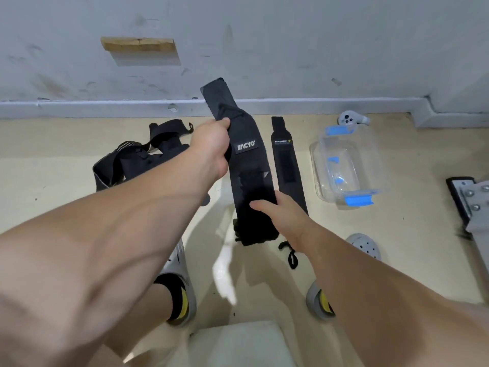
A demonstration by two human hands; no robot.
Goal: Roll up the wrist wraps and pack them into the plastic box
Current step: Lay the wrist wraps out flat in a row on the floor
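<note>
While one wrist wrap (251,165) is held, a second wrap (285,165) lies flat.

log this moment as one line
left hand: grips wrist wrap top | right hand: holds its lower part | second wrap: flat, unrolled | plastic box: no wraps inside

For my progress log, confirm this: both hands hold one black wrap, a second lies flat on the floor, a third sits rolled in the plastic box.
Not quite: the head view shows no wrap in the plastic box. The rest holds: left hand and right hand hold the black wrap, and the second wrap lies flat on the floor.
</note>
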